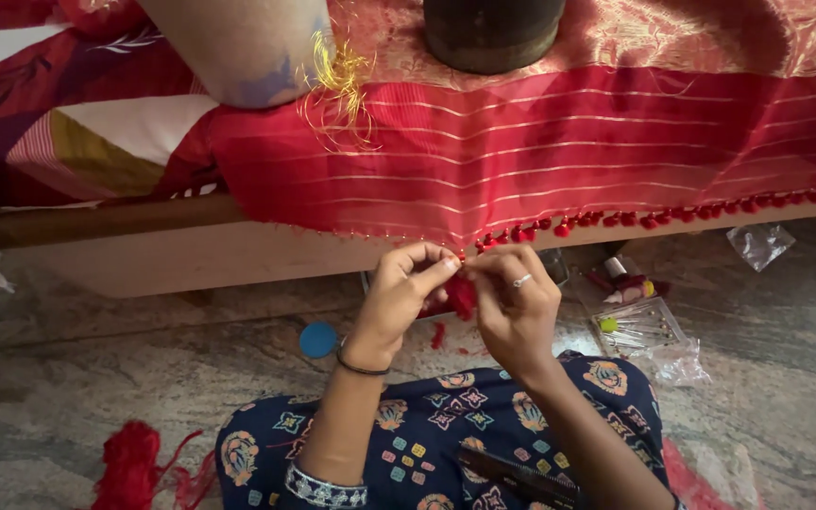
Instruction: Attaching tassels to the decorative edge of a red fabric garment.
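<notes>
Here, at the centre of the frame, the left hand (406, 283) and right hand (514, 300) are pinched together on a small red tassel (462, 294) at the hanging edge of the red cloth (540, 151). A blue disc (317, 339) lies on the floor (77, 368) just left of the wrists, and a red thread bundle (129, 465) sits at lower left.

Small red tassel (462, 295), at red cloth's (521, 151) hanging edge

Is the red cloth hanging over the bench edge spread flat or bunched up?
Spread. The red cloth drapes smoothly over the bench edge, its tassel border in an even line. Both hands, left hand and right hand, pinch one tassel.
</notes>
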